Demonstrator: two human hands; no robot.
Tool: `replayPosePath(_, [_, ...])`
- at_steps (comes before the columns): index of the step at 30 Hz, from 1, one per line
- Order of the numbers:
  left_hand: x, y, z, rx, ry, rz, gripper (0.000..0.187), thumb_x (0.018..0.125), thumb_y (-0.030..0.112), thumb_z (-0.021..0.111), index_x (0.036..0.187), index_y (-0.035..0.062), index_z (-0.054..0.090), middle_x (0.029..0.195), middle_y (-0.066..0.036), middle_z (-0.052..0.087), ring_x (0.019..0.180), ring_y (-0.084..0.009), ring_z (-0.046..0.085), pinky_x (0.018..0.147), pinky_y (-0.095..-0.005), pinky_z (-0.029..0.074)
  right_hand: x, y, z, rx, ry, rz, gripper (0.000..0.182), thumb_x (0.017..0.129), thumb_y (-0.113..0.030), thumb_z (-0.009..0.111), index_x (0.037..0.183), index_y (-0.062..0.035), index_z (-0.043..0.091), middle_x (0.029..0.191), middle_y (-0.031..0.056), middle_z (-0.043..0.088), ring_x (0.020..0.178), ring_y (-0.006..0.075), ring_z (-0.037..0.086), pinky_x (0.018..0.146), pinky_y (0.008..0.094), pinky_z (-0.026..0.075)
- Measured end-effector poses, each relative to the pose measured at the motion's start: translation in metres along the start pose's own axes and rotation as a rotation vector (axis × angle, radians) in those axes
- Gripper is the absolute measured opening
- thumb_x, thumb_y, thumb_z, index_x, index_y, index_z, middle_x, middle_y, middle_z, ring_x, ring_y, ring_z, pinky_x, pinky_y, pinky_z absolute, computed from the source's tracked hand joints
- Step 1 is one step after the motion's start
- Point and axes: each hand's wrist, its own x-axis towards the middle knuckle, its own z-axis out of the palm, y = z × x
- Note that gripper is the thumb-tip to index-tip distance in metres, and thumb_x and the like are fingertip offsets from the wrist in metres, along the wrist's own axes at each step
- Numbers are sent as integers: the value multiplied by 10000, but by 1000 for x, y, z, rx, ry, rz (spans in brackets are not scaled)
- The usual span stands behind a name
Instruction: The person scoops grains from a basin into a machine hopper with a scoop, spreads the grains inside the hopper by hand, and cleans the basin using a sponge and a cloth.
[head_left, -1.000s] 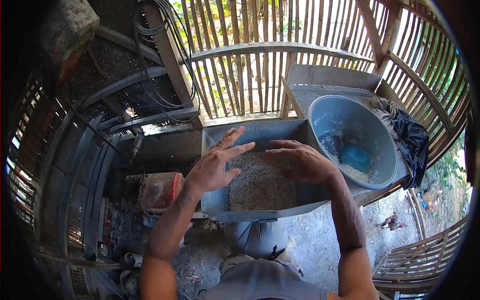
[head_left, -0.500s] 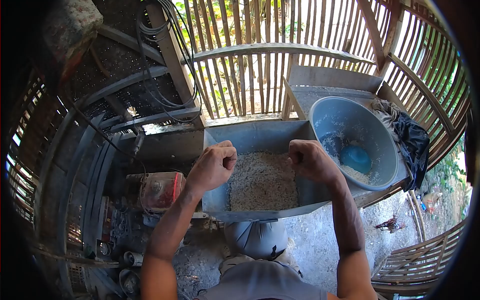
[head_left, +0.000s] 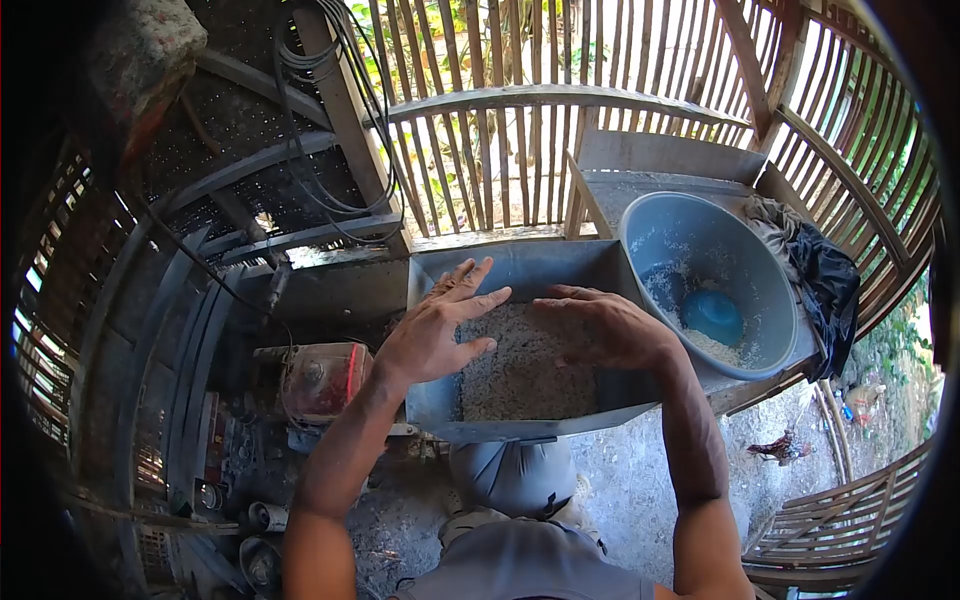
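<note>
Both hands hover over a grey metal hopper (head_left: 530, 431) whose floor is covered with pale, grated-looking material (head_left: 520, 375). Over its left side is my left hand (head_left: 440, 325), fingers spread and nothing held. My right hand (head_left: 615, 330) hangs above the right side with its fingers stretched toward the left, also holding nothing. To the right, close to my right forearm, stands a large blue-grey plastic basin (head_left: 765, 290). White bits cling to its inner wall, and a blue bowl-like item (head_left: 712, 318) lies inside beside a little white material.
A red-topped machine (head_left: 322, 382) stands left of the hopper. Below the hopper is a grey sack (head_left: 512, 480). Dark cloth (head_left: 822, 290) drapes beside the basin. Coiled cable (head_left: 335, 120) hangs at upper left. Slatted wooden walls (head_left: 530, 150) enclose the place, and a chicken (head_left: 782, 449) is on the ground at right.
Both hands have gone from closed fists to open, with fingers stretched out over the hopper. The basin and hopper stay where they were.
</note>
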Motion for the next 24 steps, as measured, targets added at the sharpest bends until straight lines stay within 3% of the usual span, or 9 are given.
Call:
replayPosePath(5, [0,0,0,-3,10,5,694,796,175,835,1442,216,584,1657,-76,306,1537,-302,259,1245,-444,278,1,1,1,2,20,-25,772,837,-332,813,1508,-141,482,1518,116,514,1474,305,385,1235,458,308])
replayPosePath(20, [0,-1,0,6,2,18,686,807,183,826,1447,200,580,1643,-105,334,1533,-318,269,1246,-448,265,0,-3,0,-4,42,-3,750,842,-373,810,1483,-121,512,1504,131,525,1458,299,411,1230,457,310])
replayPosePath(23, [0,-1,-1,-1,-32,-3,701,813,190,823,1463,204,562,1659,-98,298,1550,-322,215,1260,-450,229,0,-2,1,10,31,1,736,854,-352,801,1486,-117,506,1498,148,526,1453,310,415,1223,459,322])
replayPosePath(24, [-1,0,-1,26,14,24,652,817,186,819,1428,187,593,1607,-111,376,1507,-314,300,1228,-438,284,0,-2,1,6,57,-9,697,863,-339,793,1464,-108,529,1469,156,549,1424,314,450,1203,458,349])
